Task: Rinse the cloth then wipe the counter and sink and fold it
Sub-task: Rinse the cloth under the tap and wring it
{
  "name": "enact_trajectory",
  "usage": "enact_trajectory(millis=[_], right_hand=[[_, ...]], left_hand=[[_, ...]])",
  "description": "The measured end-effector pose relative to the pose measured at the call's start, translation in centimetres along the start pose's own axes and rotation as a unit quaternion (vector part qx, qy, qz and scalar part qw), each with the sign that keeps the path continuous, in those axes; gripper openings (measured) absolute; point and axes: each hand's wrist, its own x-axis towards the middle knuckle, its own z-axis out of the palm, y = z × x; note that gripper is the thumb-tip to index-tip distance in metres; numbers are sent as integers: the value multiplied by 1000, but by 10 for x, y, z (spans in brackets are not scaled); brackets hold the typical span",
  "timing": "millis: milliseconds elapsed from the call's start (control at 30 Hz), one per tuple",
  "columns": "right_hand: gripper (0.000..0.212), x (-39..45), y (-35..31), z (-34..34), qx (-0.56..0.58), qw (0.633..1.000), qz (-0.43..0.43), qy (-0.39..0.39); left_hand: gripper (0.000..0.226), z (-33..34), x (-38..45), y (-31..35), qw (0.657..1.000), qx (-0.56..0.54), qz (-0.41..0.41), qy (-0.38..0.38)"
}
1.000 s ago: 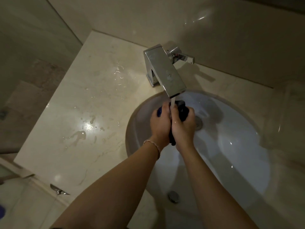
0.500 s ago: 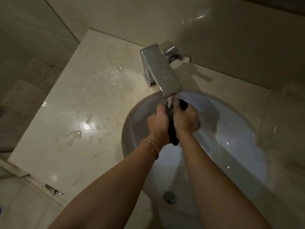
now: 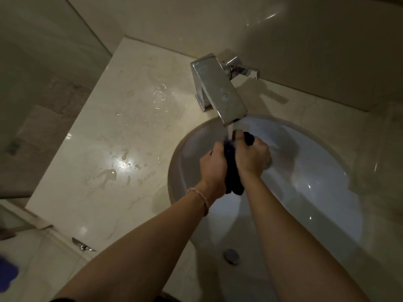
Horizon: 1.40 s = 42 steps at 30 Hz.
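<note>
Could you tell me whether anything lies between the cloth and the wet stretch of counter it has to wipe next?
Nothing visible does. Both the left hand and right hand grip the dark cloth under the faucet, over the sink. The counter to the left shows only water puddles.

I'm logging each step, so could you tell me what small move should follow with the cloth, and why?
Probably squeeze it out over the basin. Both the left hand and right hand grip the dark cloth, bunched under the stream from the faucet, so it looks soaked. The counter shows puddles awaiting wiping, and a dripping cloth would add water.
</note>
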Motion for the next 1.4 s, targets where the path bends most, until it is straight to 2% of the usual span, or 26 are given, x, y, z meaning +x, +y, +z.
enact_trajectory(millis=[100,233,333,533,633,800,867,967,1067,1133,1200,1333,1400], right_hand=[[34,-4,3,5,9,1000,23,1],[27,-23,-1,16,68,997,27,-32],[26,-28,-5,14,84,996,11,-26],[34,8,-1,0,-17,1000,-5,3],[34,4,2,-1,-37,999,-4,-16],[24,0,1,-11,84,994,38,-49],[29,2,-1,-14,90,993,44,-63],[46,0,-7,-9,67,989,45,-126],[53,-7,-10,-5,73,984,52,-154],[50,-13,-10,-3,60,986,15,-153],[44,-20,-10,0,55,988,-23,-139],[36,-28,-9,10,54,993,-49,-94],[41,-22,-9,12,36,996,-53,-68]], left_hand=[[31,-6,2,5,999,40,29,8],[39,-8,24,24,989,82,89,86],[35,-4,26,26,986,120,100,57],[33,9,3,7,998,26,44,36],[35,8,7,6,996,14,58,64],[23,-2,23,19,988,62,128,59],[23,-4,26,21,988,63,141,16],[29,4,15,16,987,91,115,-59],[39,7,12,13,999,15,47,-23],[44,5,15,15,1000,9,30,5],[47,3,18,16,998,22,50,21],[29,-2,25,18,991,80,103,35],[27,-2,22,15,989,97,109,26]])
